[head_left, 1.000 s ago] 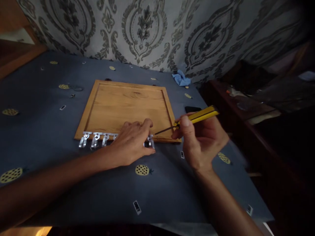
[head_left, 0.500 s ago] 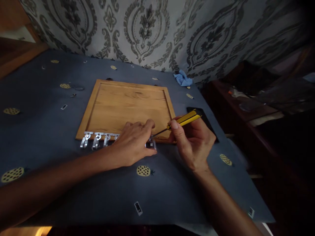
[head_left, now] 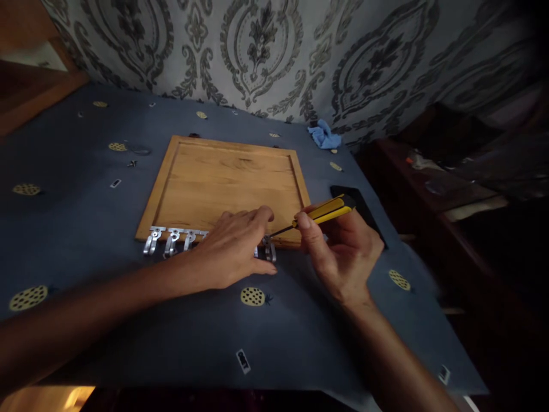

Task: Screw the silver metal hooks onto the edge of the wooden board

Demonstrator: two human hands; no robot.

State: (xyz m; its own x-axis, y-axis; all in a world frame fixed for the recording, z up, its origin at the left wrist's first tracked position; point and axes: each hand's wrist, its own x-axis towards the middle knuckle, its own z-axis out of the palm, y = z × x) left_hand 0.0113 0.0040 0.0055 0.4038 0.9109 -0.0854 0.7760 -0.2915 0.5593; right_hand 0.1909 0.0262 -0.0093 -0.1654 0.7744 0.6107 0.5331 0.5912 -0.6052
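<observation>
Metal hook rail point(head_left: 173, 235) looks stiff, best pressed flat along its length; left hand point(head_left: 231, 247) splays over it, right hand point(head_left: 345, 249) grips yellow-handled screwdriver point(head_left: 323, 211).

- The right hand point(head_left: 343, 252) grips a screwdriver point(head_left: 325, 211) by its yellow-and-black handle; the shaft slants down to the left, its tip at the right end of a metal hook rail point(head_left: 172, 239).
- The left hand point(head_left: 234, 249) lies across the rail, hiding its middle, with the thumb near the rightmost visible hook.
- The rail runs along the near edge of a framed wooden panel point(head_left: 231, 183), its hooks jutting past that edge.
- The panel lies flat on a worktop point(head_left: 184, 349) covered in dark blue, pineapple-printed material.
- A crumpled blue cloth point(head_left: 325, 136) lies beyond the panel's far right corner.
- A dark flat object point(head_left: 359, 205) lies partly behind the right hand.
</observation>
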